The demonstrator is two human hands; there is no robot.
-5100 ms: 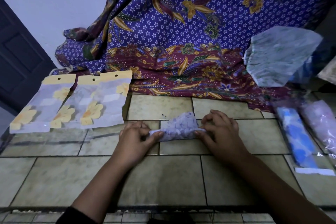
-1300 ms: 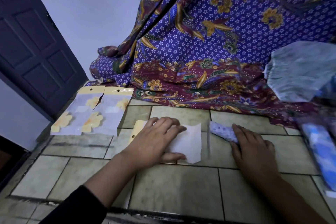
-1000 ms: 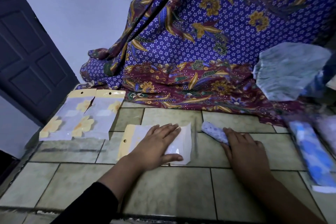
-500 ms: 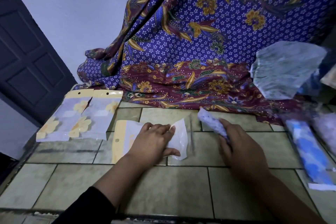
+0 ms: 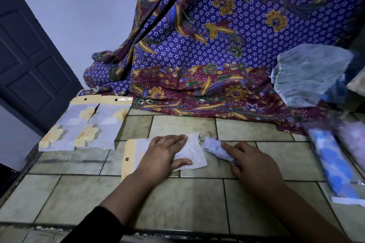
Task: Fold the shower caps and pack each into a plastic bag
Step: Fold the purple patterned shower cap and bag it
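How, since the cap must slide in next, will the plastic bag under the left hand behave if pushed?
Probably floppy: the plastic bag lies thin, its edge slightly lifted, beside the folded shower cap. Likely light and slippery on the tiled counter, perhaps why the left hand presses it flat.

Your left hand (image 5: 164, 156) lies flat, fingers straight, palm down. Your right hand (image 5: 254, 165) is palm down too, fingers curled around the folded cap (image 5: 216, 149).
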